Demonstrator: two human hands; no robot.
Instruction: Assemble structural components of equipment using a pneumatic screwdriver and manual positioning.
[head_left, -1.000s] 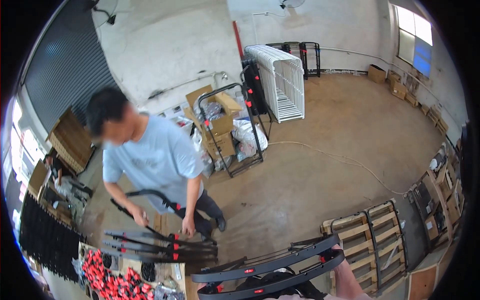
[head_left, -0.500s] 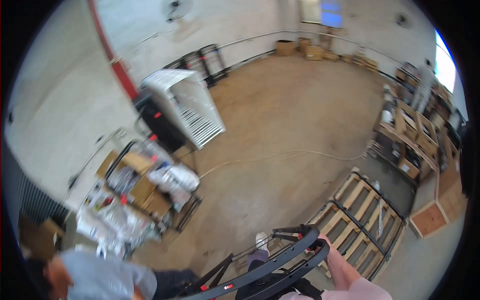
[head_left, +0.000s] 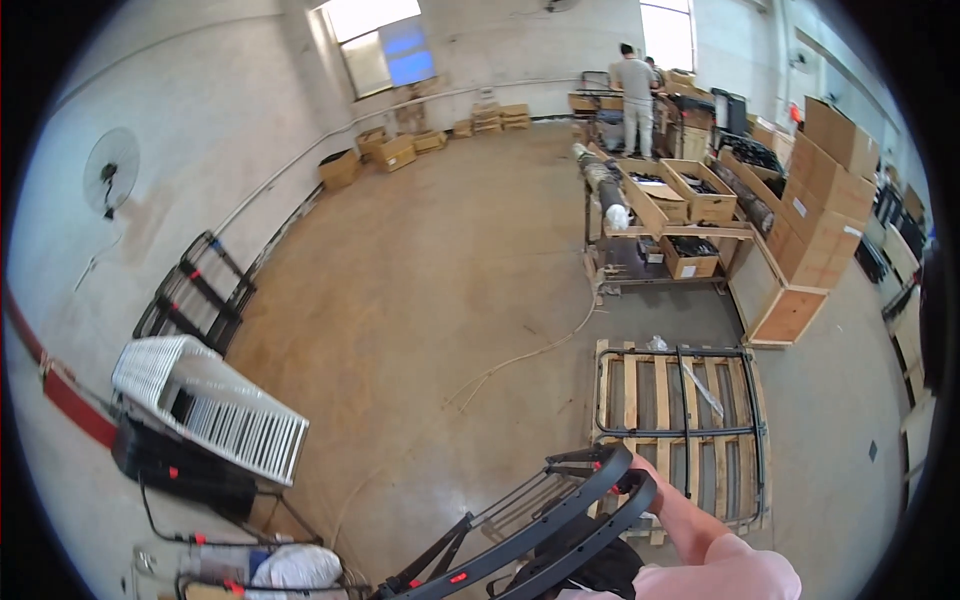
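Observation:
A black curved frame (head_left: 568, 520) with two arched bars, thin struts and small red parts lies across the lower middle of the view, in front of my body. My right hand (head_left: 641, 473) grips it at its upper right end; the fingers are partly hidden behind the bars. My right forearm, below a pink sleeve, reaches up to it. My left hand is out of view. Just beyond my right hand, a flat black tubular frame (head_left: 718, 432) rests on a wooden pallet (head_left: 631, 392).
A white slatted crate-like rack (head_left: 250, 412) stands at left, near black frames (head_left: 200, 285) against the wall. A cable (head_left: 520, 356) crosses the floor. At right is a workbench (head_left: 665, 283) with boxes, beside stacked cartons (head_left: 825, 200). A person (head_left: 636, 95) stands far off.
My view has swung to the right; the rack and bagged goods moved left and down. The person at lower left is out of view. The curved frame remains in my right hand.

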